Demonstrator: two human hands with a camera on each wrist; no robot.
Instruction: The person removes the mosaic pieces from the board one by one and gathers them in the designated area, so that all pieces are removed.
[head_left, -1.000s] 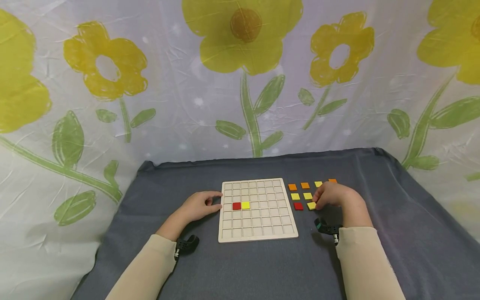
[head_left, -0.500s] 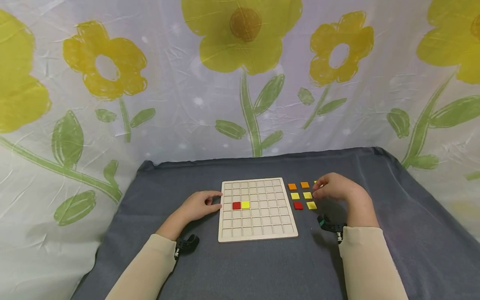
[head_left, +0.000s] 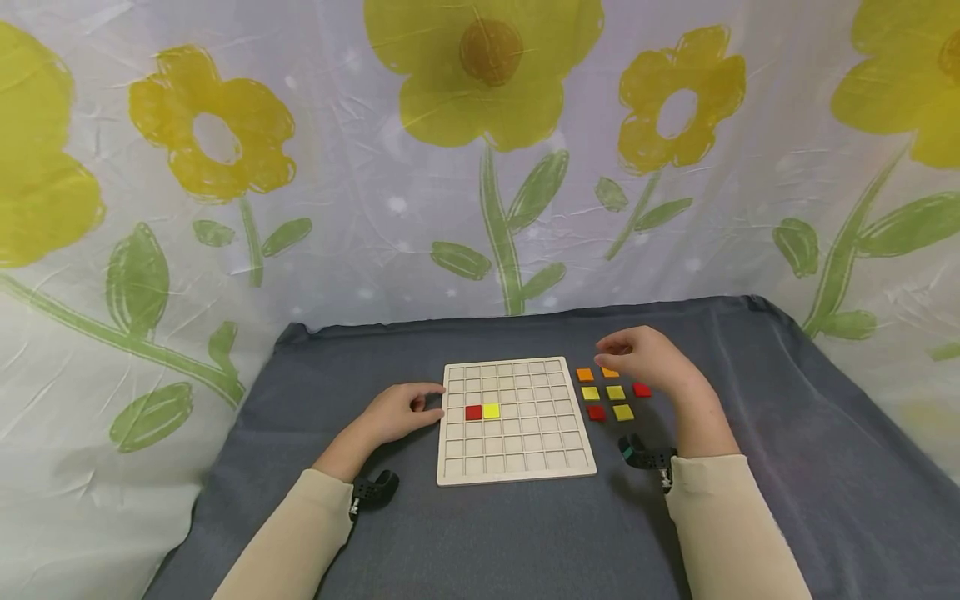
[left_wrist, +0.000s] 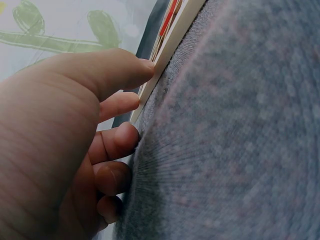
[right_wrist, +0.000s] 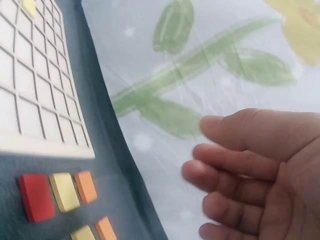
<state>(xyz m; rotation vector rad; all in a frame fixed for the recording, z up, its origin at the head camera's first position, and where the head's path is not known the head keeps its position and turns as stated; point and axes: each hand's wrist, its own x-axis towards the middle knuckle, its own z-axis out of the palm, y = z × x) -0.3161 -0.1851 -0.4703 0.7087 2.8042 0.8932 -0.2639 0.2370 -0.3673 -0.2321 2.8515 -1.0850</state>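
A square wooden grid board [head_left: 517, 454] lies on the dark cloth, with a red tile [head_left: 473, 412] and a yellow tile [head_left: 491, 411] side by side in its cells. At the board's left edge is my left hand [head_left: 393, 412], its thumb and index fingertip touching the rim; its other fingers curl loosely below in the left wrist view. My right hand [head_left: 651, 362] hovers above the far end of the loose tiles, covering part of an orange tile [head_left: 610, 372]. In the right wrist view its fingers bend loosely, thumb apart, and I see nothing between them.
Right of the board lie several loose tiles: an orange tile [head_left: 585, 375], yellow tiles [head_left: 591, 393] and red ones [head_left: 596, 413]. A grey-blue cloth [head_left: 480, 542] covers the table. Behind it hangs a flower-printed curtain [head_left: 337, 167].
My right hand has gone from the nearer loose tiles up and away, then leftward over the far tiles. A red tile that it covered now shows. My left hand has stayed at the board.
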